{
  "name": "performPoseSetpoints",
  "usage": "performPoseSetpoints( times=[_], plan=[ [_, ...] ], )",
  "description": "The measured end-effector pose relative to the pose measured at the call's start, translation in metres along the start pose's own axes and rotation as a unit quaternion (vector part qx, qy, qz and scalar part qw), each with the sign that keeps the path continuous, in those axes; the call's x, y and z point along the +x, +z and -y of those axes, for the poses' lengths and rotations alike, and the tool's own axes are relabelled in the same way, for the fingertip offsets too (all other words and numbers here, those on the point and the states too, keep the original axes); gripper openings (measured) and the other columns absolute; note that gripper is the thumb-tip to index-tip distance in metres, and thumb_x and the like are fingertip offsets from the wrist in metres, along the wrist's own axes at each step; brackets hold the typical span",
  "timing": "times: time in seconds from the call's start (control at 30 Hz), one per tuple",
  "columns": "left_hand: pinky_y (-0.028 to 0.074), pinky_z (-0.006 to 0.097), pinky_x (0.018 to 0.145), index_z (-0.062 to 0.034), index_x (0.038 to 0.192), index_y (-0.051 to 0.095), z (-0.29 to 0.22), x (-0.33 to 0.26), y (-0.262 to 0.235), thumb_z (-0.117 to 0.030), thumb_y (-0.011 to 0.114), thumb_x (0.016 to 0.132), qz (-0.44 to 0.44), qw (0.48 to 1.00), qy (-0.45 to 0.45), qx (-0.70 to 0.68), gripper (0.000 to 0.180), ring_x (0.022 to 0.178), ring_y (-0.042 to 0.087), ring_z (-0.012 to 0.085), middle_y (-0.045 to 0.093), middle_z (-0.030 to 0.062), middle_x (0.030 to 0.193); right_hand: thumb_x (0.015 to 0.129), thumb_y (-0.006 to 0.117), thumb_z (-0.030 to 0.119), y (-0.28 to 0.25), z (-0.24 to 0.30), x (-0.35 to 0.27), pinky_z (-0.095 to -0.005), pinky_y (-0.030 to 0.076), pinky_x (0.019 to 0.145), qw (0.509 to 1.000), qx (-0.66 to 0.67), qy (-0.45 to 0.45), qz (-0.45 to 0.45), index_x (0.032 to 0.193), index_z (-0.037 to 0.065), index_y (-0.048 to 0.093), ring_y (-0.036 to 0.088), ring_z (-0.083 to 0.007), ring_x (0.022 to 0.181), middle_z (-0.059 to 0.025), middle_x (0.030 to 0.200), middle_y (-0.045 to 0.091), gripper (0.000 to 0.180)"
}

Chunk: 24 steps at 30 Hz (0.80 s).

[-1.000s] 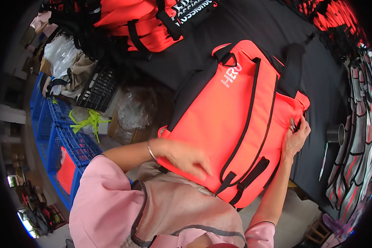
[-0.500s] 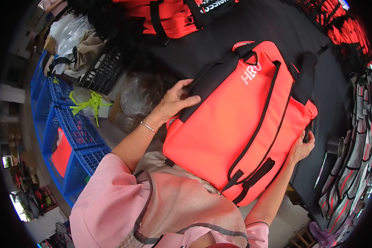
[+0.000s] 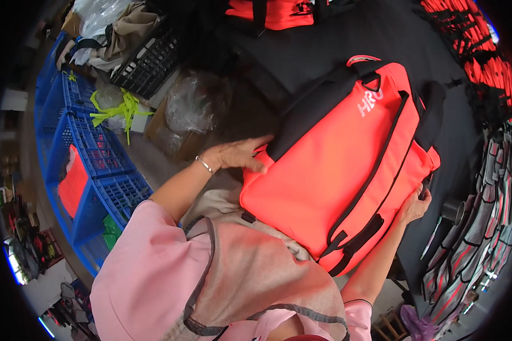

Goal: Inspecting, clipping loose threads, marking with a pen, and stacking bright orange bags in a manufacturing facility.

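Note:
A bright orange-red and black bag (image 3: pixel 318 176) lies slanted on the black-covered table (image 3: pixel 256 59), its near end against my apron. A wide orange strap (image 3: pixel 375 170) edged in black runs down its face, with a black webbing strap (image 3: pixel 365 234) at the lower end. My left hand (image 3: pixel 242 154) grips the left side near the lower corner, thumb on the orange face and fingers partly hidden past the edge. On the opposite edge my right hand (image 3: pixel 415 204) takes hold, its fingertips partly hidden by the bag.
Blue plastic crates (image 3: pixel 105 150) stand to the left, beside a black crate (image 3: pixel 145 59) and an open carton with clear plastic (image 3: pixel 193 105). Orange-and-black pieces (image 3: pixel 279 14) lie at the far side. Grey striped pieces (image 3: pixel 483 210) hang at right, near a dark cup (image 3: pixel 452 210).
My left hand has slid down along the bag's left side toward its near corner. My right hand keeps its place on the right edge. The whole view has shifted slightly.

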<state>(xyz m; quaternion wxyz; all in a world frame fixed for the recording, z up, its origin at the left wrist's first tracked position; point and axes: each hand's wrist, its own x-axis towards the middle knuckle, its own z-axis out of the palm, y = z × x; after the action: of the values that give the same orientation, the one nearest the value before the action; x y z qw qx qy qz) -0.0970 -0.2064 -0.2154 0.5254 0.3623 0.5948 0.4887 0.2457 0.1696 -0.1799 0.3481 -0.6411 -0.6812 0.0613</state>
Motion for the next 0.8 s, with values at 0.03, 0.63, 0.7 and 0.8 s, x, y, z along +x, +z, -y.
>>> performPoseSetpoints(
  times=[0.03,0.63,0.7,0.8],
  plan=[
    [0.032,0.034,0.112,0.0090,0.144,0.031,-0.012,-0.010,0.008,-0.047,0.085,0.060,0.002,1.000,-0.012,-0.018,0.115,0.133,0.043,0.0273,0.047,0.0188,0.142,0.089,0.066,0.041,-0.003,0.002,0.000,-0.0371,0.049,0.088,1.000,-0.003,0.018,0.006,0.113,0.002,0.063,0.065,-0.0284,0.099,-0.0142,0.105,0.069,0.047],
    [0.056,0.038,0.080,-0.0009,0.119,0.056,-0.042,-0.016,0.053,-0.016,0.085,0.069,-0.356,0.913,0.083,0.183,0.060,0.096,0.068,0.0358,0.069,0.0203,0.099,0.088,0.067,0.040,0.004,-0.011,0.004,-0.0361,0.050,0.082,1.000,-0.012,0.013,-0.003,0.108,-0.001,0.066,0.065,-0.0252,0.088,-0.0118,0.097,0.070,0.045],
    [0.056,0.041,0.078,-0.0010,0.119,0.056,-0.042,-0.015,0.054,-0.014,0.082,0.071,-0.363,0.908,0.111,0.178,0.056,0.095,0.067,0.0384,0.068,0.0216,0.099,0.088,0.067,0.039,0.002,-0.015,0.003,-0.0364,0.050,0.082,1.000,-0.008,0.017,-0.015,0.107,-0.001,0.066,0.065,-0.0254,0.087,-0.0124,0.097,0.069,0.045],
    [0.055,0.043,0.078,-0.0019,0.120,0.056,-0.039,-0.016,0.056,-0.011,0.077,0.074,-0.369,0.901,0.143,0.176,0.052,0.095,0.065,0.0408,0.066,0.0229,0.101,0.090,0.067,0.037,0.005,-0.033,0.008,-0.0371,0.050,0.080,0.999,0.004,-0.028,-0.015,0.105,-0.001,0.066,0.064,-0.0259,0.084,-0.0141,0.094,0.069,0.041]
  ],
)
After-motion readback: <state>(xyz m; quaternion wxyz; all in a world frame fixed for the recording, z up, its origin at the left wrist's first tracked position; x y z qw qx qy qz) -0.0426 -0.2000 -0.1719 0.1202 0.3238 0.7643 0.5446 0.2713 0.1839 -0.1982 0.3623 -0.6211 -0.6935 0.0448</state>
